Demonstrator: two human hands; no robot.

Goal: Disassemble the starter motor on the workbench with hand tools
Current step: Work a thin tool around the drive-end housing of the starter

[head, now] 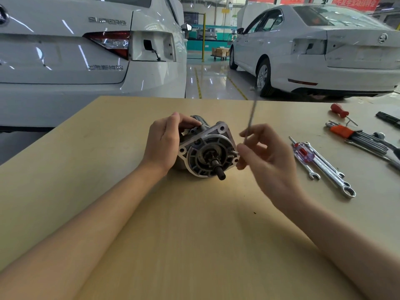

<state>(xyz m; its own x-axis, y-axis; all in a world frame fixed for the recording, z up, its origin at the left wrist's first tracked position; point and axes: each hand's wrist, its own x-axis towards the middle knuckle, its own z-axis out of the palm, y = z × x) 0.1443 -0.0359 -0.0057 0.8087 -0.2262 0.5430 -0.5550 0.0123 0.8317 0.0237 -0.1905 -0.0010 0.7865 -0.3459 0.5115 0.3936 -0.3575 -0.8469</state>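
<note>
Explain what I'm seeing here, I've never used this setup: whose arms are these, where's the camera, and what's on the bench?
There is no machine: a person works with bare hands, and the one picture comes from a camera worn on their head, looking forward and down.

The left hand grips the starter motor, which lies on its side on the bench with its shaft end facing the camera. The right hand pinches a thin rod, blurred, that looks like a long bolt or a slim tool, beside the motor's flange; I cannot tell which it is.

To the right lie the hand tools: a screwdriver, wrenches, a hex key set in an orange holder, and a red-handled tool farther back. Two white cars stand behind the bench.
</note>
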